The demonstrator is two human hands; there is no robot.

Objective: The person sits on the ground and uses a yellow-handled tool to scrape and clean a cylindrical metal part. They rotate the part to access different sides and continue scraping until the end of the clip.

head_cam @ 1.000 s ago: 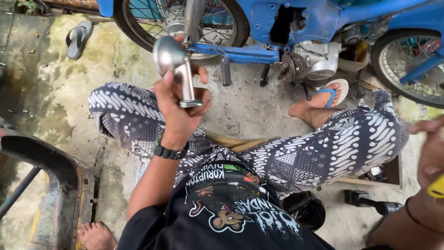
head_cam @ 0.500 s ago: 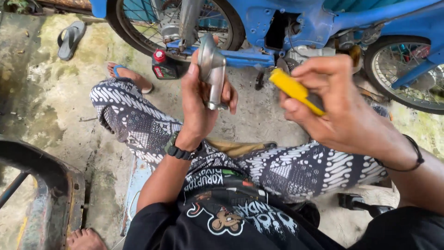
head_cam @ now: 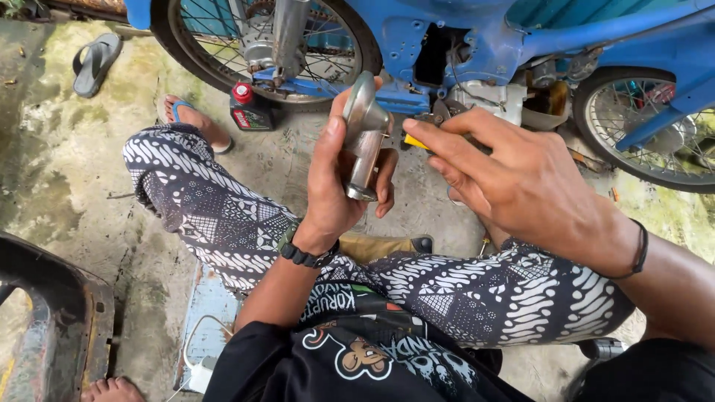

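**Metal part held upright in front of the blue motorbike**

We hold a grey metal part (head_cam: 365, 138) in our left hand (head_cam: 335, 182), raised above our lap. Its long axis runs nearly upright, leaning slightly: the broad rounded end points up toward the bike, and the narrow tubular end points down toward our knees. Our left grip is clenched around its stem, thumb on the near side and fingers wrapped behind.

Just to the right, our right hand (head_cam: 521, 179) grasps a yellow-handled tool (head_cam: 418, 141), whose yellow end points left at the part's upper half; whether they touch we cannot tell, and most of the tool is hidden under the fingers.

Beyond both hands stands the blue motorbike (head_cam: 477, 37). A small black bottle with a red cap (head_cam: 249, 110) sits on the concrete floor (head_cam: 59, 164) by its wheel (head_cam: 268, 45).
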